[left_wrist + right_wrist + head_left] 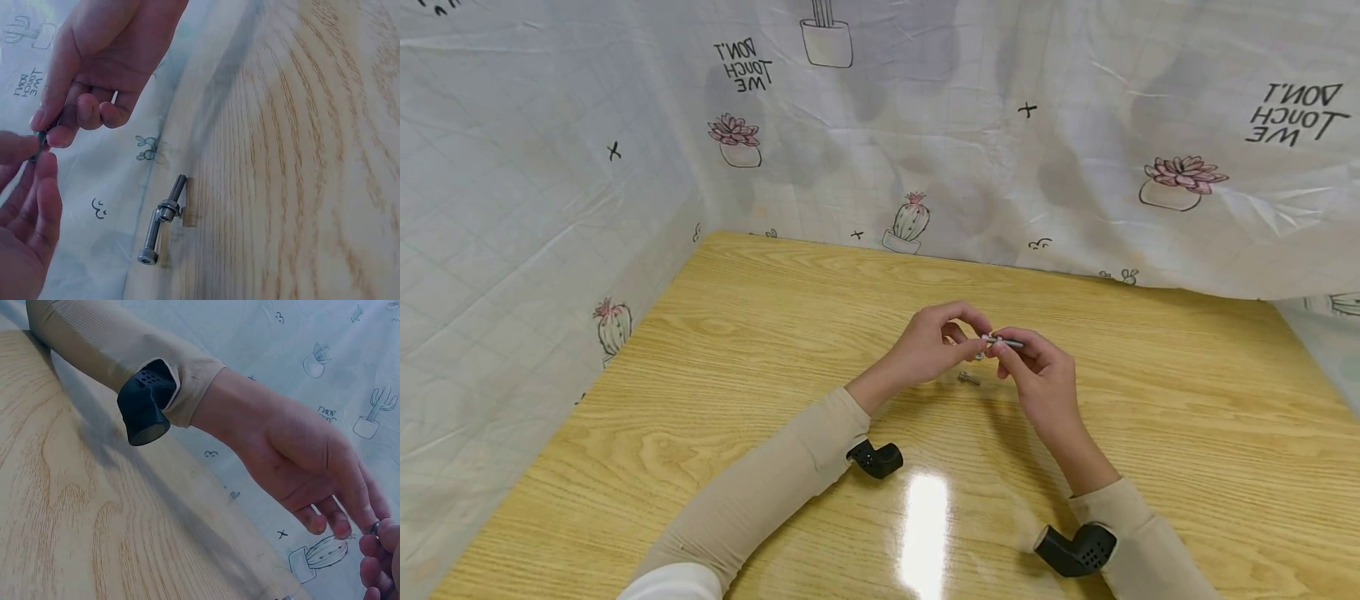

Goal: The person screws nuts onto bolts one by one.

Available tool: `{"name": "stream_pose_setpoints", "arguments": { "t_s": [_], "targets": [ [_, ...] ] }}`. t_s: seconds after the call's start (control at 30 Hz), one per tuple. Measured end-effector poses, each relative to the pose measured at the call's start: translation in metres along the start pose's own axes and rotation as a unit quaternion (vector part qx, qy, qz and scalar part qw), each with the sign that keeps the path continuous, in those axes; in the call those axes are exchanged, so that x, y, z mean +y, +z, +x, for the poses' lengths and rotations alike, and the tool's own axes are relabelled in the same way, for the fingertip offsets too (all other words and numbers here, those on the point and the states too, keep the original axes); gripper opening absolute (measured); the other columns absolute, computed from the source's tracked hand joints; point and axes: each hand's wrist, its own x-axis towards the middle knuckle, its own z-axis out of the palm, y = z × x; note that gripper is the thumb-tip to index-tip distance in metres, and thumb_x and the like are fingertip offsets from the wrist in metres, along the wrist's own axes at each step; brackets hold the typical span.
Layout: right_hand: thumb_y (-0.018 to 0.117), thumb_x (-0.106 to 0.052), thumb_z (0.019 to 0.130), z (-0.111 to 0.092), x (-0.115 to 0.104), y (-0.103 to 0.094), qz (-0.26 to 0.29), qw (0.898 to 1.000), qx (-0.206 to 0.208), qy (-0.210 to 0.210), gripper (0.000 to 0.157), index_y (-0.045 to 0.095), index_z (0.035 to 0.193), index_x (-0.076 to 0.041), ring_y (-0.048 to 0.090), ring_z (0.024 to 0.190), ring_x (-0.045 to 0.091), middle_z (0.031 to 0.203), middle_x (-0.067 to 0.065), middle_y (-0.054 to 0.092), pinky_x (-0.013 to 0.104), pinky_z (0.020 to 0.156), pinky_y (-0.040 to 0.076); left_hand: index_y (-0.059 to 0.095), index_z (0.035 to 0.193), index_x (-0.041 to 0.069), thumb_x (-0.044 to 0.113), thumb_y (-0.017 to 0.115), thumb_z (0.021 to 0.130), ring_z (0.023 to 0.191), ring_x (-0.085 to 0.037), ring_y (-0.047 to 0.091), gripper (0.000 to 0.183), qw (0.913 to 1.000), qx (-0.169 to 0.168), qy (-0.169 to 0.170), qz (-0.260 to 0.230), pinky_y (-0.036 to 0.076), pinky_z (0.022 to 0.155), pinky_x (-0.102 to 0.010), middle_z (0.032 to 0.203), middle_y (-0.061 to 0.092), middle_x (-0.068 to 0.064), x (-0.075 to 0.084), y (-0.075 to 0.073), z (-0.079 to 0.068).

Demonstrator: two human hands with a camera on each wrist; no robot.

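Note:
A slim metal bolt is held between both hands above the table. My left hand pinches its left end with thumb and fingertips. Around its shank, the thumb and index finger of my right hand grip. The fingers nearly meet and cover much of the bolt; whether a nut sits on it I cannot tell. On the tabletop below lies a socket-head bolt, touching or close beside a second bolt that carries a nut.
The wood-grain table extends around the hands. A printed plastic sheet hangs along its back and left sides. Black angled camera mounts stick out from both sleeves.

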Motion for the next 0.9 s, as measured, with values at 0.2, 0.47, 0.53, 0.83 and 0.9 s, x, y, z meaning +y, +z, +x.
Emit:
{"name": "stream_pose_setpoints", "arguments": {
  "t_s": [0.2, 0.47, 0.53, 0.83, 0.9],
  "targets": [
    [0.059, -0.009, 0.096, 0.002, 0.001, -0.002, -0.003, 1.0, -0.003, -0.003, 0.022, 0.062, 0.109, 0.008, 0.059, 0.068, 0.008, 0.086, -0.012, 0.071, 0.017, 0.064, 0.051, 0.064, 0.11, 0.014, 0.021, 0.064, 0.095, 0.082, -0.024, 0.067, 0.017, 1.0, 0.001, -0.004, -0.001, 0.053, 0.063, -0.026, 0.107, 0.064, 0.002, 0.002, 0.001, 0.002],
    [0.059, -0.01, 0.096, 0.005, 0.001, -0.005, -0.006, 1.0, -0.004, -0.002, 0.022, 0.062, 0.11, 0.007, 0.059, 0.067, 0.007, 0.085, -0.011, 0.071, 0.017, 0.063, 0.051, 0.066, 0.106, 0.012, 0.021, 0.058, 0.098, 0.077, -0.031, 0.067, 0.014, 0.9998, 0.002, -0.021, 0.0, 0.051, 0.06, -0.025, 0.097, 0.068, -0.011, 0.001, 0.003, 0.007],
    [0.059, -0.01, 0.096, 0.006, 0.001, -0.006, -0.004, 1.0, -0.006, 0.001, 0.023, 0.062, 0.11, 0.008, 0.059, 0.068, 0.008, 0.086, -0.011, 0.071, 0.017, 0.063, 0.051, 0.065, 0.107, 0.012, 0.018, 0.061, 0.096, 0.08, -0.029, 0.068, 0.013, 0.9998, 0.003, -0.018, -0.003, 0.053, 0.062, -0.027, 0.102, 0.067, -0.008, 0.0, 0.003, 0.008],
    [0.059, -0.01, 0.096, 0.01, 0.002, -0.008, -0.004, 1.0, -0.008, 0.001, 0.022, 0.063, 0.11, 0.007, 0.059, 0.067, 0.011, 0.086, -0.009, 0.071, 0.017, 0.064, 0.051, 0.062, 0.114, 0.012, 0.022, 0.06, 0.097, 0.08, -0.029, 0.068, 0.02, 0.9996, 0.006, -0.026, -0.011, 0.05, 0.06, -0.025, 0.107, 0.064, -0.002, 0.001, 0.004, 0.01],
    [0.059, -0.01, 0.096, 0.01, 0.002, -0.008, -0.006, 1.0, -0.009, -0.001, 0.022, 0.063, 0.109, 0.007, 0.059, 0.067, 0.012, 0.085, -0.009, 0.071, 0.018, 0.063, 0.051, 0.063, 0.112, 0.012, 0.025, 0.057, 0.098, 0.08, -0.032, 0.068, 0.019, 0.9994, 0.009, -0.032, -0.007, 0.05, 0.06, -0.025, 0.104, 0.065, -0.003, 0.001, 0.004, 0.011]
  ]
}}
